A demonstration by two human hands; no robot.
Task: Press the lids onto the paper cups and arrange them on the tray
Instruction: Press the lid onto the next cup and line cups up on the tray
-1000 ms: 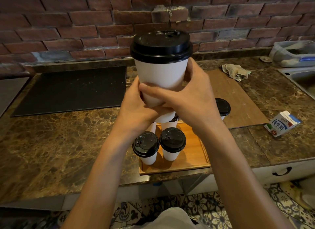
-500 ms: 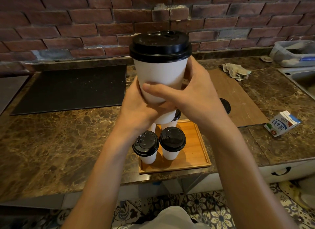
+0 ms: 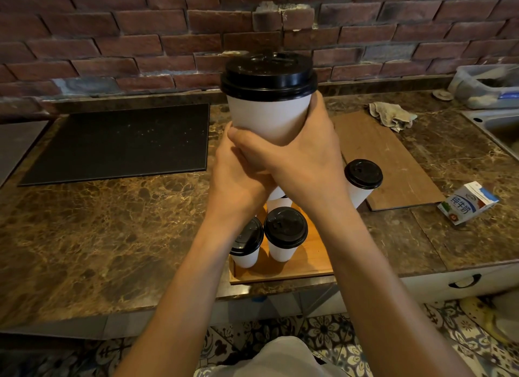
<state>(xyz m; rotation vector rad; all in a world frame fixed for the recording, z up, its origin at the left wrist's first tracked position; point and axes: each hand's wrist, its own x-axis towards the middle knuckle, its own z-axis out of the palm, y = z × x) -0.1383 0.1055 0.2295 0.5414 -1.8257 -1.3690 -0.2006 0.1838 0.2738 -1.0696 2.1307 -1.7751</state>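
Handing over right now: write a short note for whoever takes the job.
Left hand and right hand both grip the held cup, raised above the tray; its black lid is on.
On the tray: front-left cup, front-right cup, both lidded; a rear cup is mostly hidden by the hands.
The stray cup, lidded, stands right of the tray by the wooden board.
Done: visible cup tops are lidded.
Left: place the held cup and the stray cup on the tray.

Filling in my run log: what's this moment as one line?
left hand + right hand: gripping held cup, lid on, raised | tray: front cups lidded | loose cup: lidded, off tray
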